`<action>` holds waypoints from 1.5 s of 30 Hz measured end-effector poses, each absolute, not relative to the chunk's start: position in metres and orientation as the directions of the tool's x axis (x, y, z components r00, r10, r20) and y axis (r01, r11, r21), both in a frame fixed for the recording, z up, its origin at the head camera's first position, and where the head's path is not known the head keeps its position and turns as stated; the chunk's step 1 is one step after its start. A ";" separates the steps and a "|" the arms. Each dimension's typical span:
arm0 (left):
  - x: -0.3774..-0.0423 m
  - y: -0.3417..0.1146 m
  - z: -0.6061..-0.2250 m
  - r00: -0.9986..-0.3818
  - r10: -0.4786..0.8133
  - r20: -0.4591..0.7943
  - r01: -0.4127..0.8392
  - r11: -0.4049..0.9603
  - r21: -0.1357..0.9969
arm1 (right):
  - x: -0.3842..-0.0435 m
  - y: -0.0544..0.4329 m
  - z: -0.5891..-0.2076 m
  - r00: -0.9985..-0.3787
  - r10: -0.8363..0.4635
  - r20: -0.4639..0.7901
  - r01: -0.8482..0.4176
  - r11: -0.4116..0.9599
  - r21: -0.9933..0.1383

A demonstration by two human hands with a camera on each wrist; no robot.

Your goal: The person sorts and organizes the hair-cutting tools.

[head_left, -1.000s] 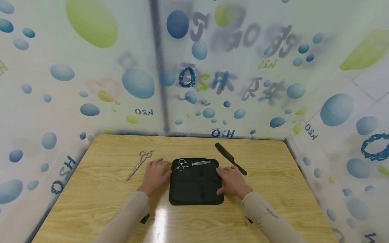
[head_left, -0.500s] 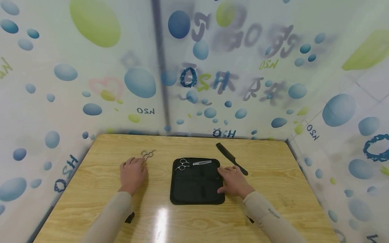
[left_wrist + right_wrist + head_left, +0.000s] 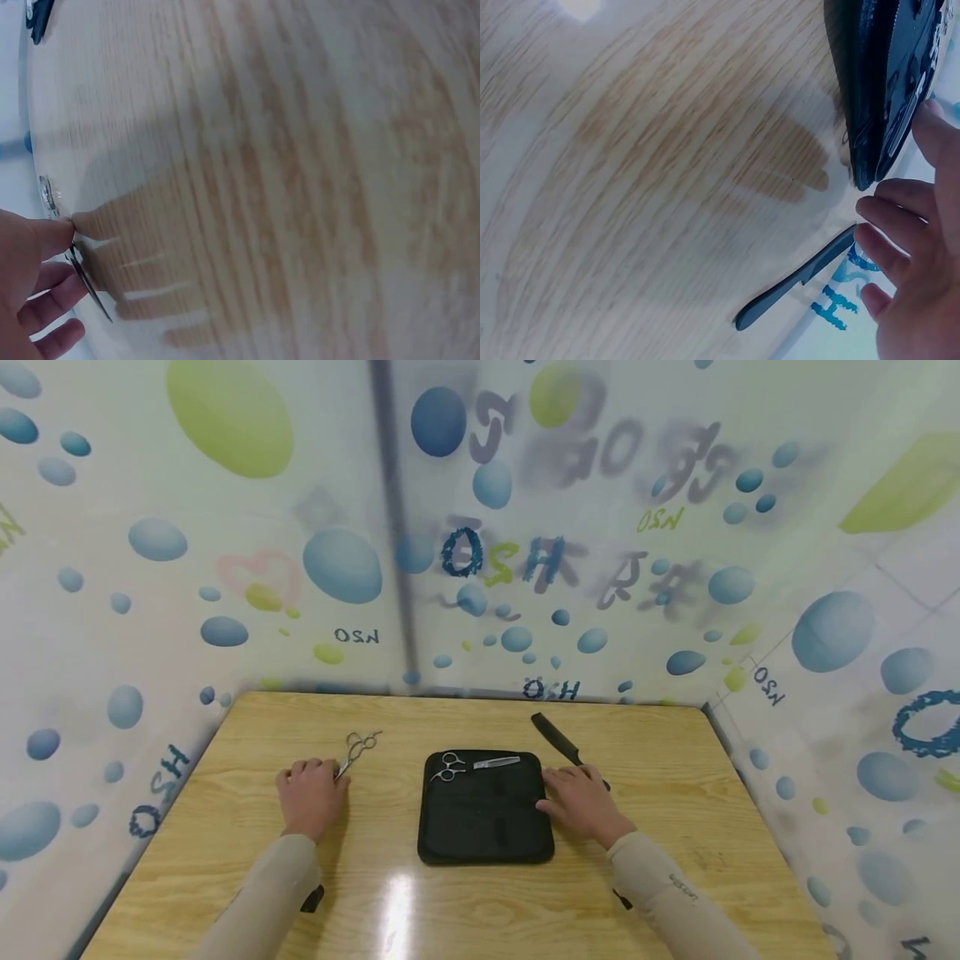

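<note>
In the head view my left hand [image 3: 310, 797] is at the silver scissors [image 3: 358, 748], covering their blades. The left wrist view shows thumb and fingers on either side of the scissors [image 3: 90, 285], pinching them, blade tip sticking out beyond the fingers. A black zip case [image 3: 480, 827] lies flat in the middle of the table. On its upper part rests a second pair of scissors [image 3: 450, 768], their blade [image 3: 497, 762] tucked partly under a strap. My right hand [image 3: 581, 802] lies with relaxed fingers by the case's right edge, overlapping the lower end of a black comb [image 3: 553, 735].
The wooden table [image 3: 675, 860] runs back to a wall curtain [image 3: 510, 610] printed with blue and green drops, which also stands at both sides. In the right wrist view the comb [image 3: 795, 281] lies a little beyond the case [image 3: 870, 97].
My left hand has left the case's left edge, moved left to the scissors and pinched them. My right hand has shifted slightly right, away from the case. Case and comb stay put.
</note>
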State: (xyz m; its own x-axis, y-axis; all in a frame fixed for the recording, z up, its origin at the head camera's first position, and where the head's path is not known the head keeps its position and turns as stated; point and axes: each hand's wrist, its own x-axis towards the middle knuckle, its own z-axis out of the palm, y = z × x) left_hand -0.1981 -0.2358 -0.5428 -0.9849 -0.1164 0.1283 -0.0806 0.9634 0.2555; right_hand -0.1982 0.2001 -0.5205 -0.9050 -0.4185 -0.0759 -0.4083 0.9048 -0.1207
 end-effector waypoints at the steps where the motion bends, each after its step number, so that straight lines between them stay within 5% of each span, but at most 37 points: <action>1: -0.198 -0.235 -0.543 -0.985 -0.117 0.127 -0.083 0.965 0.248 | -0.198 0.201 -0.521 -0.906 -0.416 -0.071 -0.407 0.906 -0.118; 16: -0.209 -0.236 -0.544 -0.989 -0.046 0.140 -0.026 0.989 0.146 | -0.199 0.210 -0.523 -0.920 -0.389 -0.056 -0.385 0.920 -0.069; 33: -0.212 -0.234 -0.541 -0.991 -0.098 0.093 -0.051 0.908 0.415 | -0.198 0.211 -0.521 -0.922 -0.381 0.065 -0.386 0.917 -0.098; 45: -0.212 -0.227 -0.532 -1.000 -0.022 0.000 -0.021 0.936 0.351 | -0.201 0.209 -0.527 -0.920 -0.384 0.077 -0.390 0.918 -0.078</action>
